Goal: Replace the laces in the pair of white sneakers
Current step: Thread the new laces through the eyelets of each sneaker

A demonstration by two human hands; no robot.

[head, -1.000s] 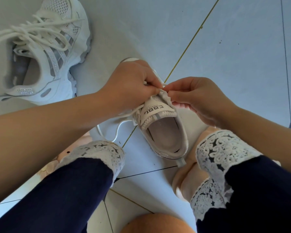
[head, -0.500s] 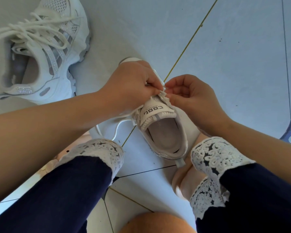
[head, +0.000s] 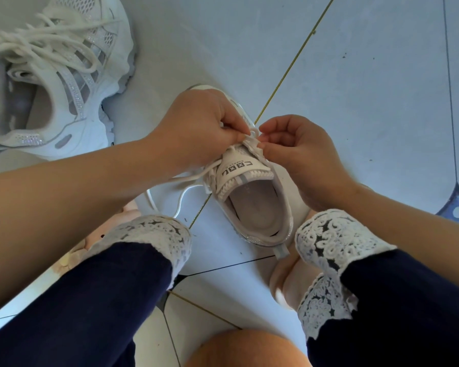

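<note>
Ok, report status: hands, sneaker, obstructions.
Left hand, right hand both pinching lace at tongue. Sneaker upright on floor. Other sneaker apart, nothing obstructing.

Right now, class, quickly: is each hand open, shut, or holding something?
Left hand: fingers curled, pinching the lace.
Right hand: thumb and forefinger pinching the same lace above the sneaker.

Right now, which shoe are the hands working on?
The smaller shoe in the middle: left hand and right hand pinch its lace. The bigger shoe, upper left, lies untouched.
</note>
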